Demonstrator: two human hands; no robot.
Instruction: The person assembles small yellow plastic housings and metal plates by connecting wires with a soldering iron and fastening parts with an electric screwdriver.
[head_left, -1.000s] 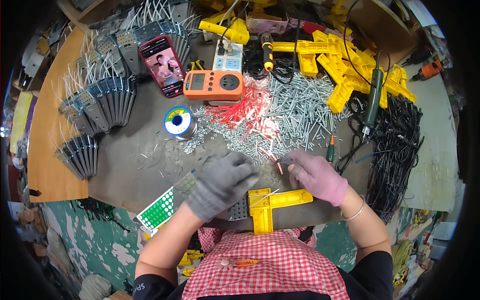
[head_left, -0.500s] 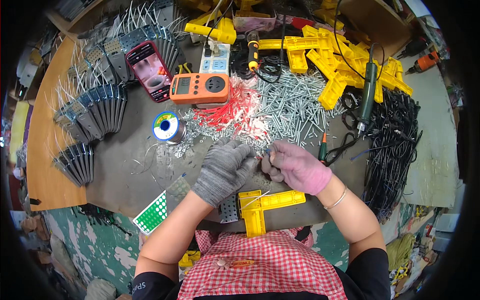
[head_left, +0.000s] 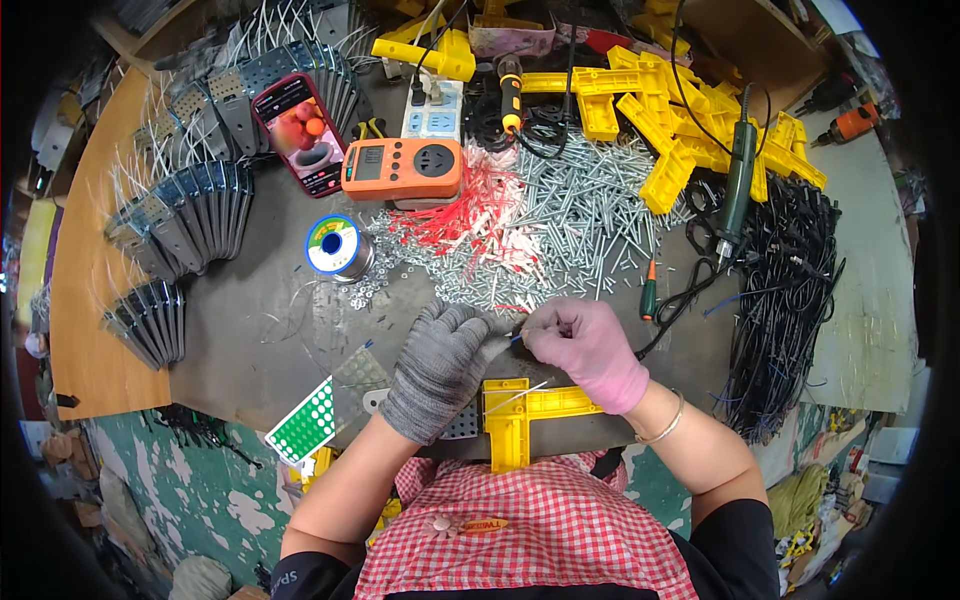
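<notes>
Head view: screws [head_left: 590, 205] lie beyond the hands [head_left: 592, 345], yellow bracket [head_left: 510, 430] nearer.

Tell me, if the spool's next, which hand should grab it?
Probably the left hand: it's nearer the spool, which sits off to that side. The right hand is farther away and seems to pinch a small blue thing.

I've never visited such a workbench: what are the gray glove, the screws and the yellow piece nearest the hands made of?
Gray glove: apparently matte knitted fabric, given its ribbed, streaky texture.
Screws: probably plated steel, judging by their silvery shine.
Yellow piece: likely molded plastic, slightly glossy, with uniform color and raised walls.
</notes>
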